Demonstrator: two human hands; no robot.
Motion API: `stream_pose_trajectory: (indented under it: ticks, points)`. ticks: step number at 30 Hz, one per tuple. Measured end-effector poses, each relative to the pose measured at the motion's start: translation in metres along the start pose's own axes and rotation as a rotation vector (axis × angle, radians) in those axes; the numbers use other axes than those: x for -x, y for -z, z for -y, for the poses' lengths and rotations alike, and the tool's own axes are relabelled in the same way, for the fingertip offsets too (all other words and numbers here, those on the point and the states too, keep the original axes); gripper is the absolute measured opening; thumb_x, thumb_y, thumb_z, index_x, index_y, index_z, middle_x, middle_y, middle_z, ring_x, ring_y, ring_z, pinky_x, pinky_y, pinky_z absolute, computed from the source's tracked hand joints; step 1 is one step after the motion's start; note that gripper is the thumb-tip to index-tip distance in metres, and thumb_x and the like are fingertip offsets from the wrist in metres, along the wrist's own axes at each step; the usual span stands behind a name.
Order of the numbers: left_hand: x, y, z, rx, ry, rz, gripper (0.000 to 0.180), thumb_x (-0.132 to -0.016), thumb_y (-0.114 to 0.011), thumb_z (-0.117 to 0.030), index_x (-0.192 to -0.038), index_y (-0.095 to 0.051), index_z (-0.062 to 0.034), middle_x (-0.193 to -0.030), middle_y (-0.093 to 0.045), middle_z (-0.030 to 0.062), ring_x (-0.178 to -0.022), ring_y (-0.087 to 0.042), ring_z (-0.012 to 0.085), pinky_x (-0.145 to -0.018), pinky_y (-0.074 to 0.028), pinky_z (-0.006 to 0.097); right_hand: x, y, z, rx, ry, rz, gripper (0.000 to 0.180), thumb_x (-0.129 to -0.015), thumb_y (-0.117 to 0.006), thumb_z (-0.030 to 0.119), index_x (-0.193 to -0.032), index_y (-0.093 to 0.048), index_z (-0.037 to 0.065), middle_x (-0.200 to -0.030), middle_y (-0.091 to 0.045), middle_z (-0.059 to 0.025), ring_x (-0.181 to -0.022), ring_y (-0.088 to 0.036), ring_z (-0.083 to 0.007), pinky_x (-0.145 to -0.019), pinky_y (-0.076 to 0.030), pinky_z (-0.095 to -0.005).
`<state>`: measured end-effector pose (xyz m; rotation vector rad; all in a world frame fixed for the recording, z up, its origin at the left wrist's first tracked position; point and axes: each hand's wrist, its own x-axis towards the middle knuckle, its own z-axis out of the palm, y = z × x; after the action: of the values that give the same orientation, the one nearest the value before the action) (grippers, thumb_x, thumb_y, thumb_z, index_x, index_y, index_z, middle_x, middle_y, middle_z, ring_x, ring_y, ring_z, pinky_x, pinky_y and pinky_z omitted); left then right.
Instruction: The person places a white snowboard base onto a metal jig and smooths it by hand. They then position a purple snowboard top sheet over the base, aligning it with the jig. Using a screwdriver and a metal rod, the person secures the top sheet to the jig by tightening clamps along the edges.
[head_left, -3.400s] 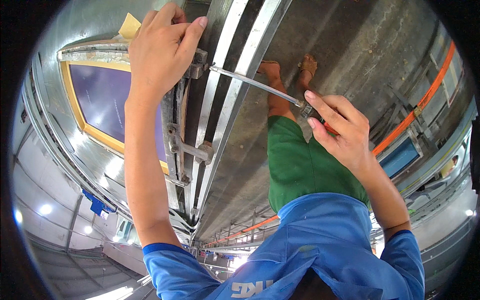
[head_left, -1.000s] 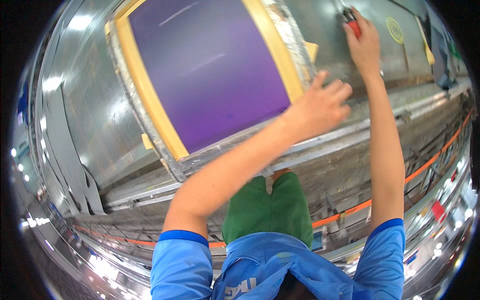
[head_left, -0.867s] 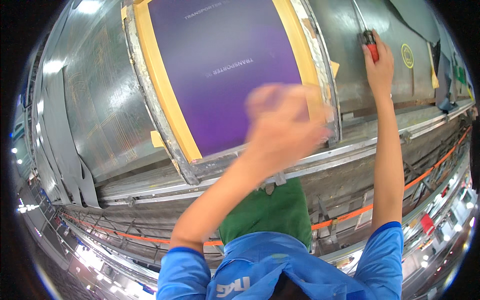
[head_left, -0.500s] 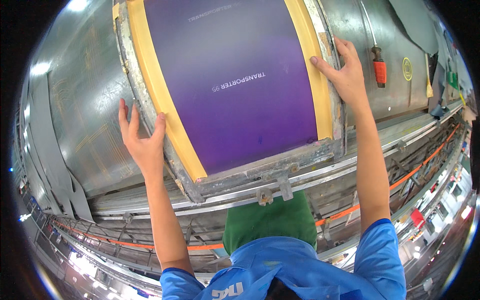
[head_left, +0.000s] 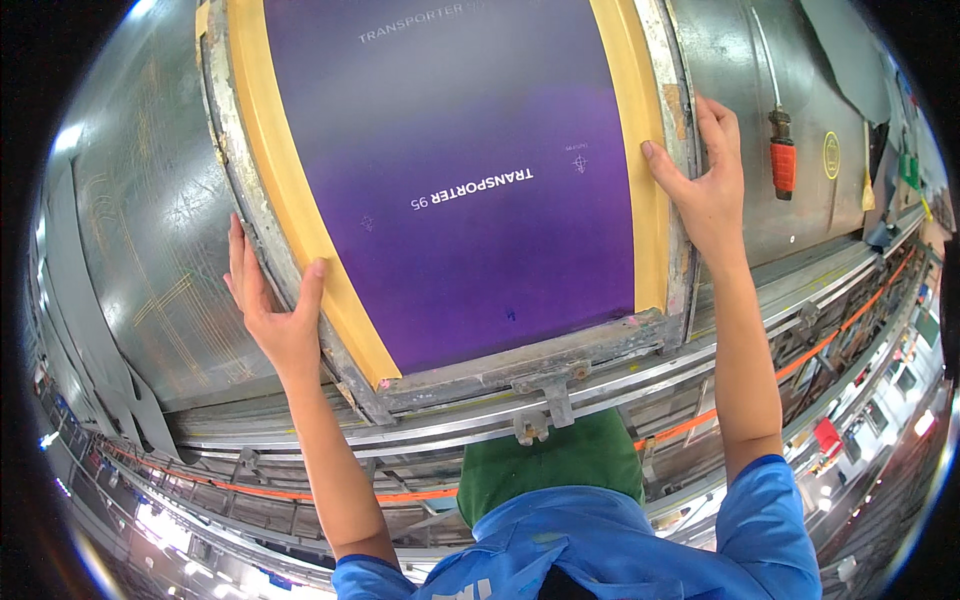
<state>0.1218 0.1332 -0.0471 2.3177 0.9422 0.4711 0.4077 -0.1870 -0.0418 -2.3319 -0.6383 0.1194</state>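
A screen printing frame (head_left: 520,365) with a purple mesh panel (head_left: 480,270) lies before me on a long metal table. Yellow tape (head_left: 305,230) runs along both inner sides of its worn, paint-spotted metal rim. White lettering and small register marks show on the mesh. My left hand (head_left: 283,325) grips the left rail, thumb on the tape side and fingers along the outer edge. On the right rail, farther up, my right hand (head_left: 708,195) has its thumb on top and its fingers over the outer side. Some of its fingertips are hidden behind the rail.
A screwdriver-like tool with a red handle (head_left: 783,168) and long shaft lies on the metal table (head_left: 730,60) right of the frame. Farther right are a brush (head_left: 868,190) and grey sheets (head_left: 850,60). A metal rail (head_left: 450,425) runs along the table's near edge.
In the picture, the frame and both hands sit slightly lower, as does the red-handled tool. Register marks on the mesh now show clearly. My left fingers lie closer along the rail.
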Motion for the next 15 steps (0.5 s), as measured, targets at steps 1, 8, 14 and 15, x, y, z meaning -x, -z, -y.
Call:
stream_pose_trajectory:
  ticks: [1, 8, 14, 15]
  points:
    - [0.001, -0.001, 0.0, -0.016, -0.016, 0.013, 0.073, -0.081, -0.081, -0.022, -0.148, -0.055, -0.006, -0.16, -0.047, 0.011, -0.15, -0.04, 0.0308, -0.123, -0.005, 0.063, 0.0, 0.0, 0.001, -0.012, -0.004, 0.001, 0.066, -0.081, -0.082, 0.025, -0.139, -0.061, 0.001, -0.127, -0.054, -0.0122, -0.117, -0.056, -0.0247, -0.102, -0.046, -0.036]
    - [0.003, -0.002, 0.008, 0.081, -0.005, -0.01, 0.076, -0.079, -0.083, -0.024, -0.148, -0.056, -0.0058, -0.16, -0.046, 0.0118, -0.15, -0.04, 0.031, -0.123, -0.002, 0.063, 0.0, 0.003, 0.001, -0.049, -0.046, 0.003, 0.068, -0.08, -0.084, 0.026, -0.139, -0.062, 0.001, -0.129, -0.055, -0.0115, -0.121, -0.056, -0.0217, -0.106, -0.044, -0.0339]
    - [0.004, -0.002, 0.012, 0.158, 0.059, -0.023, 0.077, -0.079, -0.082, -0.019, -0.149, -0.054, -0.0028, -0.159, -0.047, 0.0125, -0.148, -0.042, 0.0294, -0.125, 0.0, 0.059, -0.001, 0.002, 0.003, -0.069, -0.06, 0.006, 0.068, -0.079, -0.085, 0.028, -0.137, -0.063, 0.0, -0.128, -0.056, -0.0101, -0.117, -0.058, -0.0207, -0.104, -0.045, -0.0331]
    - [0.005, -0.002, 0.013, 0.163, 0.056, -0.02, 0.077, -0.079, -0.082, -0.018, -0.149, -0.053, -0.0021, -0.159, -0.046, 0.013, -0.148, -0.042, 0.0293, -0.125, 0.001, 0.058, -0.001, 0.002, 0.002, -0.08, -0.059, 0.009, 0.068, -0.079, -0.085, 0.028, -0.137, -0.063, 0.0, -0.128, -0.057, -0.0101, -0.117, -0.058, -0.0207, -0.104, -0.046, -0.0331]
